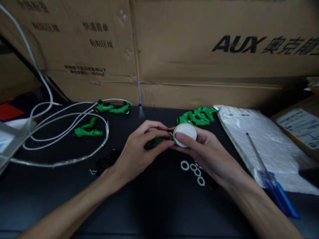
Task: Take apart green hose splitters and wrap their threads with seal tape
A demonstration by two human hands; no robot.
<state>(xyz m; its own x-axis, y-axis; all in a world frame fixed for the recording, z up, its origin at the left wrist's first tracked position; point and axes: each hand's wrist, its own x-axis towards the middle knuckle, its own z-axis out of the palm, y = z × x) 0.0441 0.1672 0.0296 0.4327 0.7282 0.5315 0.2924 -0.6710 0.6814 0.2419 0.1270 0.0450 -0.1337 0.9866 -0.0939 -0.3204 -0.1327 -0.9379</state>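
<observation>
My right hand is closed around a small round white-topped container, its thumb resting on the flat top. A thin pale rim runs round the edge of this container. My left hand pinches a green plastic piece, mostly hidden by the fingers. Its fingertips meet the container's left side, where a small dark part shows; I cannot make out its kind. Below my right hand lie several white rings. Beside my left wrist is a dark heap of small black parts.
Several green Y-shaped fittings lie behind my right hand; more green fittings are at left, near a looped white cable. A blue-handled screwdriver rests across a white padded mailer. Cardboard boxes wall off the back.
</observation>
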